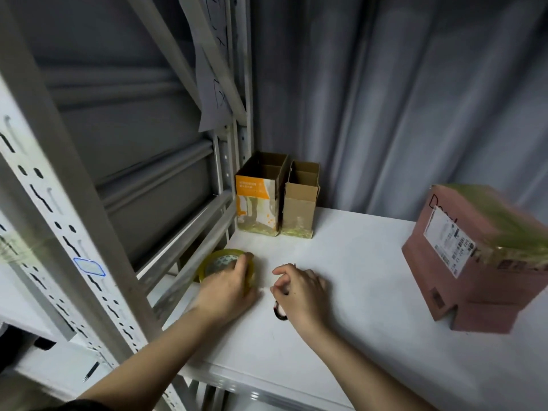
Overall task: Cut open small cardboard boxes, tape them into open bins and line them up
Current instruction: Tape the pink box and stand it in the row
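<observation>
Fingers of left hand [228, 287] are gripping tape [221, 266], right hand [299, 289] just beside pinching something small, unidentifiable; bins [275, 200] standing beyond both.

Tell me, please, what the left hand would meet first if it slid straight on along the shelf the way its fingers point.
Probably the orange bin. The left hand, gripping the tape roll, points up and slightly right toward it; depth is uncertain, so it might pass just left.
</observation>
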